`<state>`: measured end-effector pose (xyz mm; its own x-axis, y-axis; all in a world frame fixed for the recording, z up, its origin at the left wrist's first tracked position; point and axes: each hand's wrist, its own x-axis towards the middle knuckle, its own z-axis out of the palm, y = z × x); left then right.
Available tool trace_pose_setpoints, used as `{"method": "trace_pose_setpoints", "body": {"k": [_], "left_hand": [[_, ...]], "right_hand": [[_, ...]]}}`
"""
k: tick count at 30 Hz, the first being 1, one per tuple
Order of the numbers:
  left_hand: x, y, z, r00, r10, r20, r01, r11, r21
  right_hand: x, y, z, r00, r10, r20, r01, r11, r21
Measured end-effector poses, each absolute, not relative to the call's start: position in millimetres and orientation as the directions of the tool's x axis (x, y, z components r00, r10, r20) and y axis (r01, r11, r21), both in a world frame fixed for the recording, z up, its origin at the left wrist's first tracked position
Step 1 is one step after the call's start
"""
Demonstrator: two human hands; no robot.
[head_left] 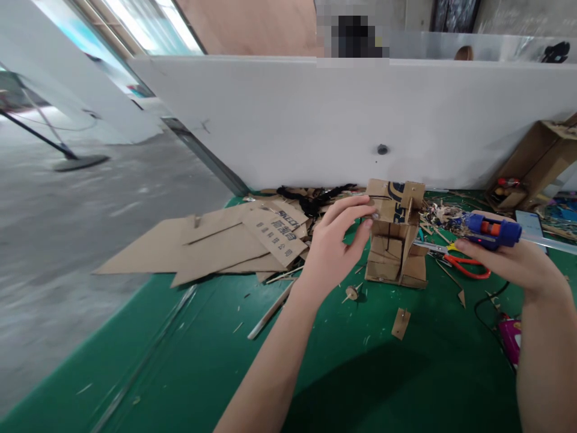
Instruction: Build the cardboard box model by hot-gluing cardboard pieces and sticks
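Note:
A small cardboard structure point(392, 255) with printed blue marks on its upper panel stands upright on the green table. My left hand point(336, 240) is at its upper left edge, thumb and fingers curled in against the cardboard. A thin dark strip lies across the panel near those fingertips. To the right, my right hand point(509, 261) is wrapped round a blue glue gun point(496, 230), whose nozzle points left towards the structure. A clear glue stick point(552, 242) sticks out of its back. Below the structure lie a small cardboard disc on a stick point(351, 293) and a small cardboard piece point(401, 323).
Cardboard sheets point(216, 240) lie at the left back, beside black material point(311, 201). Orange-handled scissors point(466, 266), wood scraps and a phone point(528, 221) are on the right. A cardboard box point(536, 156) leans by the white partition point(288, 120); a person is behind it.

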<state>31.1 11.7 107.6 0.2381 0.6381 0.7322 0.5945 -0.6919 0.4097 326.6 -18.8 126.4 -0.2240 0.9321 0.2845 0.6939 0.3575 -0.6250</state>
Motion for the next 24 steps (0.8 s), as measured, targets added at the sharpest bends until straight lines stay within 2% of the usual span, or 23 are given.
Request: {"method": "trace_pose_setpoints", "body": {"k": [7, 14, 19, 24], "left_hand": [[30.5, 12.7, 106.8, 0.239, 0.632, 0.737, 0.585, -0.699, 0.411], [29.8, 13.3, 106.2, 0.247, 0.615, 0.749, 0.577, -0.714, 0.396], [29.8, 13.1, 106.6, 0.249, 0.615, 0.748, 0.576, -0.715, 0.396], [30.1, 13.3, 106.5, 0.253, 0.604, 0.756, 0.577, -0.721, 0.384]], "right_hand": [[326.8, -21.2, 130.5, -0.25, 0.919, 0.305, 0.713, 0.388, -0.584], [327.1, -21.9, 131.8, -0.221, 0.934, 0.28, 0.716, 0.351, -0.604], [331.5, -22.6, 129.5, -0.186, 0.928, 0.323, 0.717, 0.353, -0.601], [331.9, -22.5, 129.2, -0.232, 0.927, 0.296, 0.703, 0.37, -0.607]]}}
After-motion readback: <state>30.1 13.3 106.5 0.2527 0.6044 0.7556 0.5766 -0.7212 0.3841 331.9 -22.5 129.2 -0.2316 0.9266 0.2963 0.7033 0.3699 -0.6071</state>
